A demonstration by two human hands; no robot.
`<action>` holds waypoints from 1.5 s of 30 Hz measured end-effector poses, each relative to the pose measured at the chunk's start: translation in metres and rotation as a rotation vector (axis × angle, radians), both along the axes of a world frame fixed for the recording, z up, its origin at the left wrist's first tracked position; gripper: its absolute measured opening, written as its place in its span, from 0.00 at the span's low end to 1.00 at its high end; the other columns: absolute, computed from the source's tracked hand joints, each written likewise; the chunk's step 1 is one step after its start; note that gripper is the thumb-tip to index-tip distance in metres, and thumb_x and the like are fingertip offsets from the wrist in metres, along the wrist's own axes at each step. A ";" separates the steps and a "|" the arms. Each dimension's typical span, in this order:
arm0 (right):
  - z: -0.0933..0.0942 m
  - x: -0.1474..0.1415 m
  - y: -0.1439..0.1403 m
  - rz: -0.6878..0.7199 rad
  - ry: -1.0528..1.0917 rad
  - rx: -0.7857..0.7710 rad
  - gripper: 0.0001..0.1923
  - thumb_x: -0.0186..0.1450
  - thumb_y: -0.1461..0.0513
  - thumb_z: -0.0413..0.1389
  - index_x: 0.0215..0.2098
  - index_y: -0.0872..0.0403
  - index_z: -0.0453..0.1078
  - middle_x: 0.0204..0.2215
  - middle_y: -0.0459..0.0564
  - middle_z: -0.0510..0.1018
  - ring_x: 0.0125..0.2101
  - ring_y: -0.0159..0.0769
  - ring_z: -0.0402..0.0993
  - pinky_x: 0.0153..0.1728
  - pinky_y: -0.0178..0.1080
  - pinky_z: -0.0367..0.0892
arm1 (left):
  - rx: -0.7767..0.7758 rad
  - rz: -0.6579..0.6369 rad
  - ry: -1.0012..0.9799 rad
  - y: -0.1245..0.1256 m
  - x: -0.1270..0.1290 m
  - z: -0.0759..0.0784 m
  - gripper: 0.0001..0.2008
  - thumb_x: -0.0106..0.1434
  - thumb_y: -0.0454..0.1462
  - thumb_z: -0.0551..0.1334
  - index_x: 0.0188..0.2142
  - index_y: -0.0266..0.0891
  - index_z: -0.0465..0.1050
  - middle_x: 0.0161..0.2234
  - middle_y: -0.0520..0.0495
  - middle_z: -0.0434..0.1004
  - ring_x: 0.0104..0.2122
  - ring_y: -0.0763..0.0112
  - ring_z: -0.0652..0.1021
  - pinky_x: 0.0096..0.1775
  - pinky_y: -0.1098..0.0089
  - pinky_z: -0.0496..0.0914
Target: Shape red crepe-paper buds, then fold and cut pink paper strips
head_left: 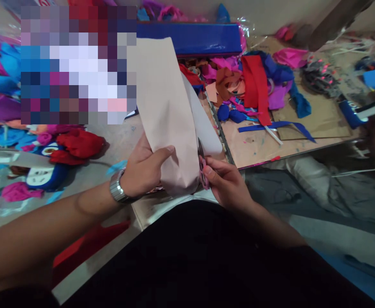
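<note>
**Sheet held at its lower end, scissors at the right edge**

I see the left hand (144, 169) closed on the lower end of a pale pink sheet (165, 107), thumb pressed across its face, fingers hidden behind. The sheet stands up from the lap, bent over along its length. The right hand (227, 184) is curled round pink-handled scissors (203, 171) touching the sheet's right edge; I cannot tell whether the blades are apart. A wristwatch (117, 188) sits on the left wrist. Felt scraps (251, 81) and a blue roll (189, 37) lie on the board (316, 119) beyond. My judgement: keep the sheet taut near the blades, the thumb clear of the cut line, and turn the sheet rather than the scissors.
</note>
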State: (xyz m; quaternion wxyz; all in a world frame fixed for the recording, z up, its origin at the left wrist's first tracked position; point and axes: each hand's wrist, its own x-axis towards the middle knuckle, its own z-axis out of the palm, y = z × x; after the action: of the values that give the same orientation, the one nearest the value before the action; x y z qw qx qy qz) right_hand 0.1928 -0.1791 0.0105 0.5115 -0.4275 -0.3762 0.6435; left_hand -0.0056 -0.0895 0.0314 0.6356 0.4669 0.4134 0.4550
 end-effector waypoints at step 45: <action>-0.001 -0.011 0.011 -0.127 -0.015 0.018 0.15 0.70 0.49 0.67 0.49 0.48 0.82 0.38 0.48 0.78 0.35 0.32 0.71 0.34 0.35 0.67 | -0.089 -0.001 -0.078 -0.004 -0.002 0.000 0.31 0.58 0.35 0.73 0.60 0.50 0.70 0.55 0.46 0.82 0.56 0.45 0.82 0.57 0.40 0.80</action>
State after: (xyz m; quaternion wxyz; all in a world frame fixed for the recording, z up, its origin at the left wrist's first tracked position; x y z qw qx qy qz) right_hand 0.1822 -0.1679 0.0100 0.5523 -0.4508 -0.3579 0.6030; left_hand -0.0072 -0.0935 0.0314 0.6717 0.4204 0.4078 0.4536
